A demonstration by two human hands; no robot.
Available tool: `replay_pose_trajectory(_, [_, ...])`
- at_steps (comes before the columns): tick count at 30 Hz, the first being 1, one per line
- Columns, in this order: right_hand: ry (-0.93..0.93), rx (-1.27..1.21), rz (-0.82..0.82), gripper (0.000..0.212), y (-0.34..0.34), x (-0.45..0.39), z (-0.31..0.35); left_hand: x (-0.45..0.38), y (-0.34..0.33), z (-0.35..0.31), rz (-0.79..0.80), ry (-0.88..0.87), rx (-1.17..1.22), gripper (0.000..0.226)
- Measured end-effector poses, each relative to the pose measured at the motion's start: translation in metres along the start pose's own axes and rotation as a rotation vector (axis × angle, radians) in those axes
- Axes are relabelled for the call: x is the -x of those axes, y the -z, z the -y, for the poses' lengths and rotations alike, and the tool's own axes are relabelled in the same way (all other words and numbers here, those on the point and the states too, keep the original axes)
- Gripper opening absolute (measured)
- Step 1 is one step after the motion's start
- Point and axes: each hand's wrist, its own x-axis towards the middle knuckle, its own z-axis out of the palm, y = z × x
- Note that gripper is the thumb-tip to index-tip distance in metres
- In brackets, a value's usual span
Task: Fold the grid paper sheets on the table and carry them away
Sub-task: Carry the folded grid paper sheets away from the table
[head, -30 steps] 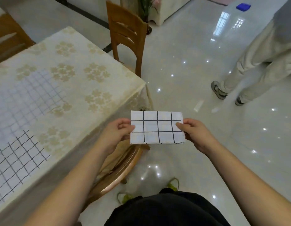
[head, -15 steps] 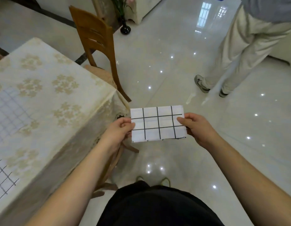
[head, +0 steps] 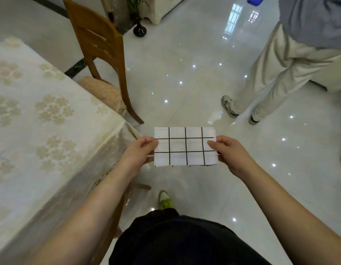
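The person is holding the folded paper (head: 185,146) out over the floor (head: 185,73), just past the table (head: 51,131) corner. The left hand (head: 140,153) is pinching its left edge, thumb on top, and the right hand (head: 228,153) is pinching its right edge the same way. The paper is looking light and thin, stiffened a little by its layers, so it is likely to sag or fan open if gripped at one corner; pinching both short edges is keeping it flat. Another person's legs (head: 271,77) are standing nearby.
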Motion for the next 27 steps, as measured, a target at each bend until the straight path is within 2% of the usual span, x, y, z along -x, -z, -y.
replay_pose_trajectory(12, [-0.018,0.003,0.056,0.003,0.006,-0.104,0.061,-0.091,-0.014,-0.056,-0.037,0.055,0.055,0.015])
replay_pose_trajectory(20, [-0.012,0.048,0.139,0.005,0.033,-0.216,0.128,-0.167,-0.059,-0.117,-0.139,0.073,0.055,0.015])
replay_pose_trajectory(27, [-0.016,0.092,0.221,0.003,0.035,-0.288,0.182,-0.212,-0.067,-0.173,-0.236,0.069,0.075,0.011])
